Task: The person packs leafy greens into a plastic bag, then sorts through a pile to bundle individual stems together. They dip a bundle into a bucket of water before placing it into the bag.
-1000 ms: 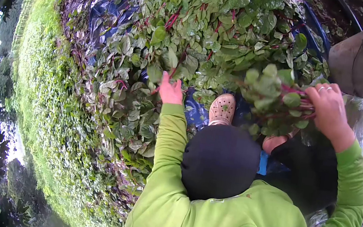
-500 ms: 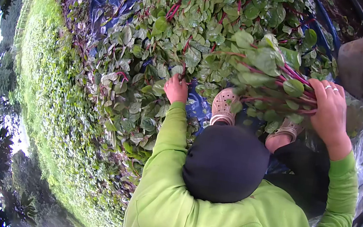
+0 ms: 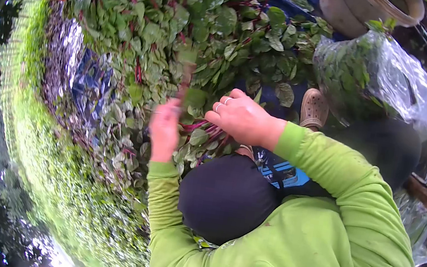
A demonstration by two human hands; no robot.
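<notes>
My right hand [image 3: 243, 118], with rings on a finger, is closed around a bunch of red-stemmed Malabar spinach [image 3: 207, 132] in front of my dark-covered knee. Its stems point left from under the fingers, and part of the bunch is hidden by the hand and knee. Just left of it, my left hand [image 3: 164, 129] is smeared by motion. Its fingers are closed on a single spinach stem [image 3: 186, 78] that rises upward, also blurred. A large heap of cut Malabar spinach [image 3: 131, 18] spreads beyond both hands.
A clear plastic bag [image 3: 411, 85] with leafy greens stands to the right, below a grey bucket [image 3: 345, 10]. Blue sheeting [image 3: 90, 78] shows at the left of the heap. A clog-shod foot [image 3: 314, 108] rests near the bag. Green growth [image 3: 58, 150] lines the left side.
My right hand has brought the bunch from the right side in toward my left hand. My left hand has moved down and left with a stem. The view has shifted, showing more of the bag.
</notes>
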